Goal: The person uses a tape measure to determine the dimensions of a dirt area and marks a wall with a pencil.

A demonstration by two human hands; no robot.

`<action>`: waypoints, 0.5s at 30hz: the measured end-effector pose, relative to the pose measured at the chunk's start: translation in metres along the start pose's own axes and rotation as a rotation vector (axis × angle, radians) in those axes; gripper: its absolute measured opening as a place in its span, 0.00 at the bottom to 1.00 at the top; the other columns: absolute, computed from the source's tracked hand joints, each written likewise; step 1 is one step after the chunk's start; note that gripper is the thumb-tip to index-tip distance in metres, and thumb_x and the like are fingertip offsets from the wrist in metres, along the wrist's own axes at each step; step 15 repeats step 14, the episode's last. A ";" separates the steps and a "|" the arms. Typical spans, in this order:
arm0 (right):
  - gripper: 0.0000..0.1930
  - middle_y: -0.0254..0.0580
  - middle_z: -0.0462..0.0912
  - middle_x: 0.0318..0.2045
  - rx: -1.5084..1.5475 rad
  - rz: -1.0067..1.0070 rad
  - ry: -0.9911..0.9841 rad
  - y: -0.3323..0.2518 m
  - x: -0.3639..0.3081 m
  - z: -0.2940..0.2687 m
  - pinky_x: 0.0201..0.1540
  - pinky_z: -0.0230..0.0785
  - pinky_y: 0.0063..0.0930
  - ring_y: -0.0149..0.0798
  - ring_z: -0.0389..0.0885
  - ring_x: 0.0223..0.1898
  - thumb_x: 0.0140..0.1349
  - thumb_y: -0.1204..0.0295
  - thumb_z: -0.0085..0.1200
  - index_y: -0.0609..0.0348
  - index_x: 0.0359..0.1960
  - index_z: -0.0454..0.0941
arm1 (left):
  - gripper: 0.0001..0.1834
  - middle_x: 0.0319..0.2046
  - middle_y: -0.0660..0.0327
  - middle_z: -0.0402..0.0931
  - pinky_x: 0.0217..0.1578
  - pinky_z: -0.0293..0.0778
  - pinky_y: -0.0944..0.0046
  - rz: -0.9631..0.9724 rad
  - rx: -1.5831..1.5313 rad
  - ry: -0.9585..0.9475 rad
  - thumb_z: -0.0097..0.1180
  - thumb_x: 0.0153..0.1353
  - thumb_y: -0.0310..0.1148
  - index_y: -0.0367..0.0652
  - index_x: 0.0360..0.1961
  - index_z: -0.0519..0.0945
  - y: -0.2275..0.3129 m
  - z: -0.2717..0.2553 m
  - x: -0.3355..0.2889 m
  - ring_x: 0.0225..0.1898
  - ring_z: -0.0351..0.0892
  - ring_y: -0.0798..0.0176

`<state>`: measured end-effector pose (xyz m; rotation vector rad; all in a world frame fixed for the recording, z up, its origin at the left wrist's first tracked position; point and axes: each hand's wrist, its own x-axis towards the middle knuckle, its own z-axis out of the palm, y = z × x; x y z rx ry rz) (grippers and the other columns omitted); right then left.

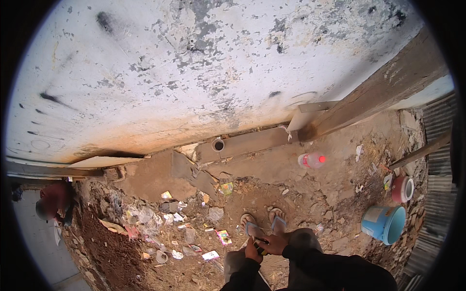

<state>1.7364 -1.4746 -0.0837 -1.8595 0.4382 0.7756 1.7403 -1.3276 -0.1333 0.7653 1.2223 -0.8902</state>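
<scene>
Close to my body, above my knees, my two hands meet. My left hand (252,251) is closed around a small dark and yellow object (261,250), whose kind I cannot make out. From the other side my right hand (276,244) reaches in, its fingers bent at the object's upper end, where a thin dark piece (261,240) shows. Whether that piece is part of the object I cannot tell. Just beyond my hands are my feet in sandals (249,226) on the dirt ground.
Litter (160,218) covers the ground at left. A clear bottle with a red cap (311,160) lies ahead. A blue bucket (376,222) and a red-and-white pot (401,189) are at right. A peeling wall (194,72) stands ahead; another person (56,199) is far left.
</scene>
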 end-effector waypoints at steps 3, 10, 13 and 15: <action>0.29 0.47 0.84 0.31 0.083 0.064 -0.095 -0.058 -0.061 -0.011 0.39 0.72 0.36 0.44 0.84 0.34 0.63 0.42 0.46 0.51 0.53 0.77 | 0.24 0.43 0.55 0.75 0.41 0.76 0.52 0.020 -0.100 -0.066 0.39 0.71 0.52 0.43 0.52 0.72 -0.007 -0.002 -0.075 0.42 0.78 0.55; 0.35 0.47 0.84 0.34 0.106 0.181 -0.182 -0.154 -0.146 -0.079 0.40 0.73 0.32 0.42 0.85 0.34 0.57 0.36 0.48 0.50 0.56 0.76 | 0.33 0.54 0.49 0.73 0.58 0.67 0.48 0.263 0.314 -0.100 0.40 0.69 0.54 0.33 0.60 0.65 0.020 0.050 -0.279 0.57 0.72 0.51; 0.33 0.55 0.81 0.43 -0.207 -0.048 0.013 -0.141 -0.158 -0.128 0.44 0.71 0.40 0.52 0.81 0.40 0.55 0.42 0.53 0.58 0.50 0.76 | 0.31 0.51 0.49 0.76 0.52 0.73 0.52 0.627 0.529 -0.218 0.48 0.68 0.47 0.33 0.61 0.64 0.073 0.056 -0.363 0.51 0.77 0.55; 0.34 0.55 0.81 0.42 -0.268 0.054 0.003 -0.155 -0.163 -0.153 0.45 0.71 0.40 0.54 0.81 0.41 0.53 0.41 0.52 0.58 0.50 0.77 | 0.31 0.51 0.49 0.76 0.52 0.73 0.52 0.629 0.515 -0.199 0.48 0.68 0.47 0.33 0.61 0.64 0.076 -0.005 -0.390 0.51 0.77 0.55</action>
